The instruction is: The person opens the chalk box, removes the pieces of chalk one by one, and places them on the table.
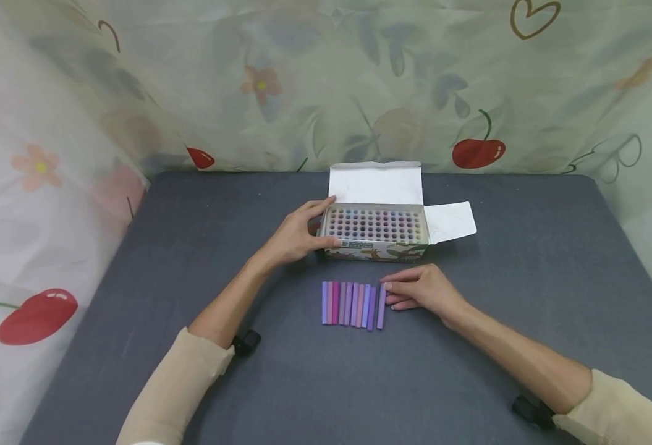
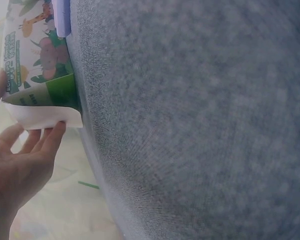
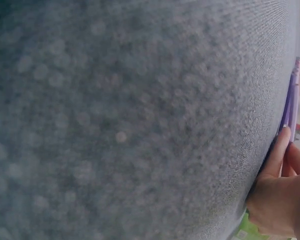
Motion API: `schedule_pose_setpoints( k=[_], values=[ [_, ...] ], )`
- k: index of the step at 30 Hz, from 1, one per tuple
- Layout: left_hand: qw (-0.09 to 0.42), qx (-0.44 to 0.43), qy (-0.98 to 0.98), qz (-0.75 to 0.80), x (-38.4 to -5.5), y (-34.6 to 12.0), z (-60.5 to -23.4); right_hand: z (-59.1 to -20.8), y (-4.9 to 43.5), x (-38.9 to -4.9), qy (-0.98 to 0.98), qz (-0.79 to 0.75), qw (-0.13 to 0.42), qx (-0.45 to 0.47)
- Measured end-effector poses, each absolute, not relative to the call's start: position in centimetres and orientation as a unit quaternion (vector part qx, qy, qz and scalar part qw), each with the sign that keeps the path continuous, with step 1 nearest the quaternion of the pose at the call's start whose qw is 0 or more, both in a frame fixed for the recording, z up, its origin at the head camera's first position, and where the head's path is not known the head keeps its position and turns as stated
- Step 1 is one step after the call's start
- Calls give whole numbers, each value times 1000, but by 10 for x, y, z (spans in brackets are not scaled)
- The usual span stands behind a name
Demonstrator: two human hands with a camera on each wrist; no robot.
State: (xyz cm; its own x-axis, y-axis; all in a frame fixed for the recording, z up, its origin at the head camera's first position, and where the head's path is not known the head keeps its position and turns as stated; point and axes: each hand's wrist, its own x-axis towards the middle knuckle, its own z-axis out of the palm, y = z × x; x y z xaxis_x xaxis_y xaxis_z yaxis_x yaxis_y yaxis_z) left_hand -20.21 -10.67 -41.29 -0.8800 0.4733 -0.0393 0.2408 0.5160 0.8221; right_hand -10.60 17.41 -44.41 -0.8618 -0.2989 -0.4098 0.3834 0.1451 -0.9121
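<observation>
My left hand (image 1: pixel 298 232) grips the left end of an open cardboard box (image 1: pixel 378 250), thumb at its front edge and a finger at the back corner. Round ends of many coloured chalk sticks show in rows inside it. In the left wrist view, the fingers touch a white flap (image 2: pixel 42 116) beside the animal-printed side. In front of the box lies a row of purple and pink chalk sticks (image 1: pixel 348 304), side by side. At the row's right end my right hand (image 1: pixel 424 289) pinches a purple chalk stick (image 1: pixel 381 312) by its far end, slightly apart from the others.
The box's white lid (image 1: pixel 376 182) stands up at the back, and a side flap (image 1: pixel 450 222) sticks out to the right. Dark grey cloth covers the table (image 1: pixel 220 198). A patterned curtain (image 1: pixel 314 80) hangs behind it and along both sides.
</observation>
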Motion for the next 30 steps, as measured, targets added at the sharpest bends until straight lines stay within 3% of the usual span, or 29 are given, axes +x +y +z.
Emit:
schedule_pose_setpoints(
  k=[21, 30],
  values=[
    [130, 211, 864, 438, -202, -107, -414, -446, 171, -105, 727, -635, 259, 30],
    [108, 211, 898, 370, -204, -109, -412, -444, 172, -106, 737, -623, 262, 26]
  ],
)
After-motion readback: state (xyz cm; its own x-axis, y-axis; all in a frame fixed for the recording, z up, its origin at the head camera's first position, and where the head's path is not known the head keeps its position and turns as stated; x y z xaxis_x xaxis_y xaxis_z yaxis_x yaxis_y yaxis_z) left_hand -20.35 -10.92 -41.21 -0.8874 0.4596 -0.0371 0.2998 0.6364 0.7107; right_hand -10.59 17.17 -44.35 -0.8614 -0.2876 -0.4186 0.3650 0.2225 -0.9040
